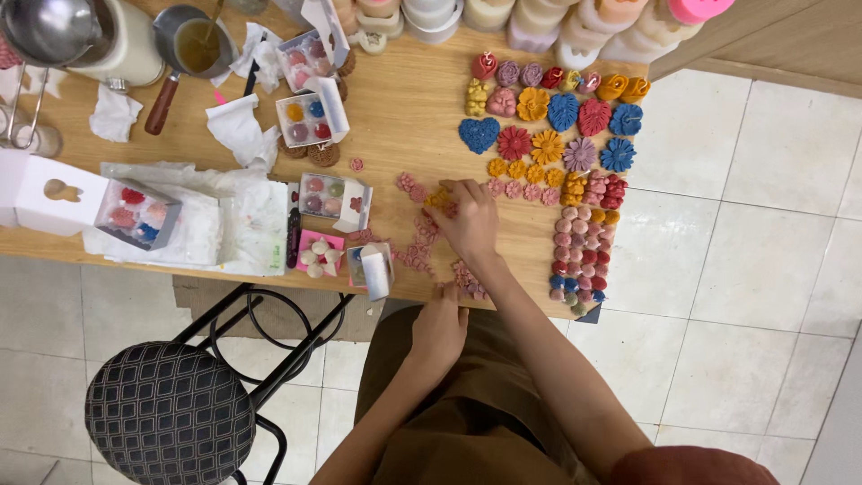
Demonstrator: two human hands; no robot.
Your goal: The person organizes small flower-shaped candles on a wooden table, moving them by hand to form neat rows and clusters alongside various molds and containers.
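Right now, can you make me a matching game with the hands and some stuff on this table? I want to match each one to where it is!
Things:
1. right hand
2. left hand
3. blue heart shape
4. stool

Places:
A. on the tiled floor, below the table's near edge
B. at the table's near edge, by small pink flower pieces
C. on the table, fingers on small pink and yellow pieces
D. at the left end of the rows of big coloured shapes

Pairs: 1-C, 2-B, 3-D, 4-A
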